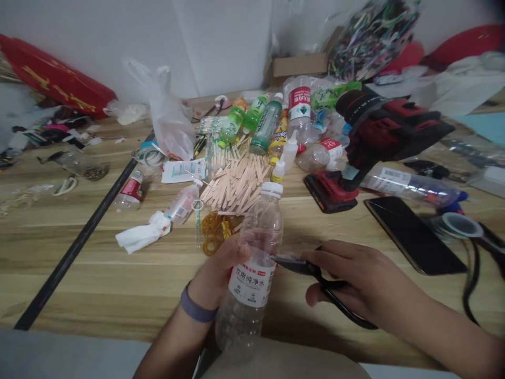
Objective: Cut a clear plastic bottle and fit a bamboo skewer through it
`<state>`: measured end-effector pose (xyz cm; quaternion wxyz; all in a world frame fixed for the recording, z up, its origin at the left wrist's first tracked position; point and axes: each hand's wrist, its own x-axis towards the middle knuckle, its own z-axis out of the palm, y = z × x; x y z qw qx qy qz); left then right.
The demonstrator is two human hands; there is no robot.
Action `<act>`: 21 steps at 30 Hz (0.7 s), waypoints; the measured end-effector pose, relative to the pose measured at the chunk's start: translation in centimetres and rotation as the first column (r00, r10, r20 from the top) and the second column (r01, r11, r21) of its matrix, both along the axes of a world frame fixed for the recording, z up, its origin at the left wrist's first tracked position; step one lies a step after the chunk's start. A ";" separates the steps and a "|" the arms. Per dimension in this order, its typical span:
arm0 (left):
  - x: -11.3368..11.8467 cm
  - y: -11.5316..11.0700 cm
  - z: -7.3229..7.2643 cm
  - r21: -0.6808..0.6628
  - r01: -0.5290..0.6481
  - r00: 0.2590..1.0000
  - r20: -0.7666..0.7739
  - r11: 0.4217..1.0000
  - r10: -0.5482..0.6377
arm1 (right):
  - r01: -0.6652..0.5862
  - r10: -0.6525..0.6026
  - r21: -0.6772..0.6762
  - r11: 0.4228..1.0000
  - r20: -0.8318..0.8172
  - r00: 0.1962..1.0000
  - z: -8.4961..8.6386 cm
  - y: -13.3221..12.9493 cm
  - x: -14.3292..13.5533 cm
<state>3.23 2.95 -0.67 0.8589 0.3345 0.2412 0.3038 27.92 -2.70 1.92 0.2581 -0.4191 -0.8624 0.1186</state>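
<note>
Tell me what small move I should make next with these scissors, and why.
Perhaps ease the scissors gently into the clear bottle: their tips are at its side, near the upper edge of the label. Your right hand holds the scissors, and your left hand grips the bottle, its thumb to the left of the tips.

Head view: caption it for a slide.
Left grip holds a capped bottle; right grip holds black scissors at its side.

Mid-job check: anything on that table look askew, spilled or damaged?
Mostly clutter: the wooden sticks lie in a loose, crisscrossed heap beyond the clear bottle in the left hand, and a crumpled white tissue lies to their left. I see no obvious spill.
</note>
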 end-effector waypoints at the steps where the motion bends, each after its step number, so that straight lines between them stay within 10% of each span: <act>1: 0.1 0.0 0.0 0.000 -0.003 1.000 0.000 1.000 0.003 | -0.002 0.002 0.015 1.000 0.011 1.000 0.0 0.0 0.0; 21: 0.9 -0.1 0.2 0.041 -0.129 0.992 -0.013 0.991 0.129 | 0.202 -0.194 0.058 0.978 -0.115 0.974 -1.9 -1.3 -2.5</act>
